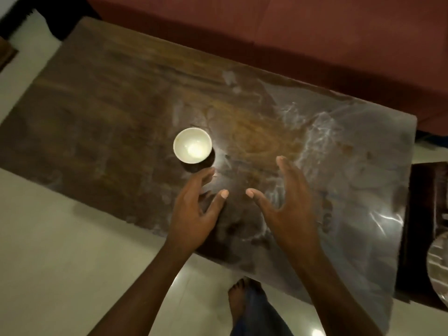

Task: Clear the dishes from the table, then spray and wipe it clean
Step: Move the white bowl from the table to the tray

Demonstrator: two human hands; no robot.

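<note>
A small white bowl (192, 145) stands upright near the middle of the dark wooden table (109, 98), and it looks empty inside. My left hand (197, 212) hovers just in front of the bowl, fingers spread and holding nothing, its fingertips close to the bowl's near side. To the right of it, my right hand (288, 209) is held over the table with fingers straight, also holding nothing. The table's right half carries whitish smears and glare.
A red sofa (315, 37) runs along the table's far side. A dark side surface (421, 214) at the right edge bears a shiny metal plate (438, 265). Pale tiled floor (60, 251) lies on the near side, where my bare foot (238, 297) stands.
</note>
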